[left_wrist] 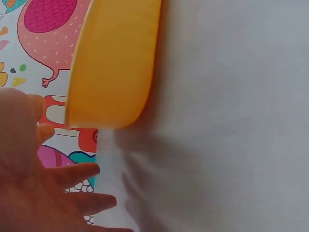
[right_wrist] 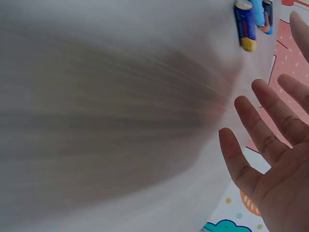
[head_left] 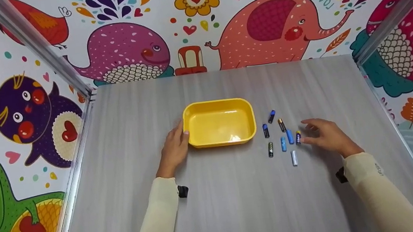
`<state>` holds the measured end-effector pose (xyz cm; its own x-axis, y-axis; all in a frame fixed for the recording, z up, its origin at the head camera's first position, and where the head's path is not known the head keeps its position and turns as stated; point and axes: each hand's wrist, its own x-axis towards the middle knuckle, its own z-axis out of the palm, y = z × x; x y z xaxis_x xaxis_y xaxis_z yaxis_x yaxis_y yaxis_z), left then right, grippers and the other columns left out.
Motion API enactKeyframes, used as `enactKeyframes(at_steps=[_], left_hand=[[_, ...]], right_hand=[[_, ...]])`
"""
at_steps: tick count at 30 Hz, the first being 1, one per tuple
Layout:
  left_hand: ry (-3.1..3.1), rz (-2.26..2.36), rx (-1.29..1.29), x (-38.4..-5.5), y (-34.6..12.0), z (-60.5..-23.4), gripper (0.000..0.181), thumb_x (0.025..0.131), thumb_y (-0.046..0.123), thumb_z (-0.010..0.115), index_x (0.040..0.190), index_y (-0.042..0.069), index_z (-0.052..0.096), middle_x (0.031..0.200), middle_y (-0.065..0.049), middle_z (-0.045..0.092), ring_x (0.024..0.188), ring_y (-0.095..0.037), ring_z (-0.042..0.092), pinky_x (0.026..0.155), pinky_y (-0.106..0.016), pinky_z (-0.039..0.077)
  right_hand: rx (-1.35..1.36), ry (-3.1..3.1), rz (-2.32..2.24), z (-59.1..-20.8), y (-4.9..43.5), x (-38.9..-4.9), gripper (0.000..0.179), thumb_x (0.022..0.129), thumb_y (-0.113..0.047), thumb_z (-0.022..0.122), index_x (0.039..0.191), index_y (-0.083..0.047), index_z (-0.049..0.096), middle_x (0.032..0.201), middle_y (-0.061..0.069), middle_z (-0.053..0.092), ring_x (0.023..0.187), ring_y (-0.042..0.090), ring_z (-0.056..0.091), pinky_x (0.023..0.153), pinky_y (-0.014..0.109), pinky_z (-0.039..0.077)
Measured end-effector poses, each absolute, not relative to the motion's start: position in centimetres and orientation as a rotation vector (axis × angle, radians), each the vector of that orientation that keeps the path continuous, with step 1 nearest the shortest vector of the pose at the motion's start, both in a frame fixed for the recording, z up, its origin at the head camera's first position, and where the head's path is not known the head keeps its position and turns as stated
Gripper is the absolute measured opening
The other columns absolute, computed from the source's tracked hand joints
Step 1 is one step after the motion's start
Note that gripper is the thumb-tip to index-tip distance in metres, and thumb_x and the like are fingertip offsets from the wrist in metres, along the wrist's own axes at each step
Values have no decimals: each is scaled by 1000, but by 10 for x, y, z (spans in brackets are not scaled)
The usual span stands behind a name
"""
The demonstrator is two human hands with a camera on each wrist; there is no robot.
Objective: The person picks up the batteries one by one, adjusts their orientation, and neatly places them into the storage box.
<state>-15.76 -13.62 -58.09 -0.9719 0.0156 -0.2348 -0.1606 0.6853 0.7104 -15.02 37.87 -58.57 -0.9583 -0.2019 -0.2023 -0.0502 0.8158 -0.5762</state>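
A yellow rectangular plastic tub (head_left: 221, 144) stands on the table. At its left end is my left hand (head_left: 175, 147), the thumb by the rim and the fingers extended along the side. In the left wrist view the fingers (left_wrist: 79, 175) are spread near the tub's corner. Several small batteries lie scattered right of the tub, among them a light blue battery (head_left: 283, 144) and a silver battery (head_left: 294, 158). My right hand (head_left: 325, 135) hovers just right of the group, holding nothing. Its thumb is close to a dark blue battery with a yellow end (head_left: 298, 138).
The grey wood-grain table (head_left: 224, 207) runs back to a wall (head_left: 242, 18) printed with cartoon animals. Metal frame posts (head_left: 39, 49) rise at its back corners. Both wrists carry small black mounts (head_left: 183, 191) over pale sleeves.
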Motion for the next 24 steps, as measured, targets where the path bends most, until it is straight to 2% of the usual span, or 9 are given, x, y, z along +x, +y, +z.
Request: enactKeyframes(at_steps=[5, 10, 16, 24], left_hand=[[2647, 1112, -143, -154, -134, -585, 60, 109, 53, 34, 164, 39, 15, 165, -8, 31, 154, -34, 27, 117, -76, 10], [2636, 1110, -154, -154, -133, -588, 59, 109, 52, 34, 164, 42, 13, 167, -8, 30, 155, -40, 22, 115, -79, 2], [2639, 1097, -153, -153, -133, -590, 58, 109, 53, 32, 162, 46, 10, 169, -9, 28, 155, -50, 12, 115, -79, -1], [2664, 1052, -132, -153, -135, -594, 60, 107, 60, 30, 162, 49, 7, 169, -6, 27, 155, -50, 14, 115, -79, 2]], right_hand=[[-209, 2750, -874, -592, 377, -146, 68, 82, -40, 86, 138, -8, 62, 125, 17, 66, 109, 33, 60, 98, 58, 52], [-230, 2742, -865, -596, 373, -147, 62, 80, -36, 89, 130, -8, 67, 123, 14, 67, 107, 30, 59, 97, 56, 53], [-240, 2752, -840, -599, 373, -148, 57, 78, -37, 90, 124, -10, 71, 120, 11, 67, 105, 28, 57, 96, 53, 51], [-259, 2780, -813, -602, 370, -152, 57, 77, -39, 90, 122, -9, 71, 114, 11, 66, 100, 27, 55, 90, 47, 50]])
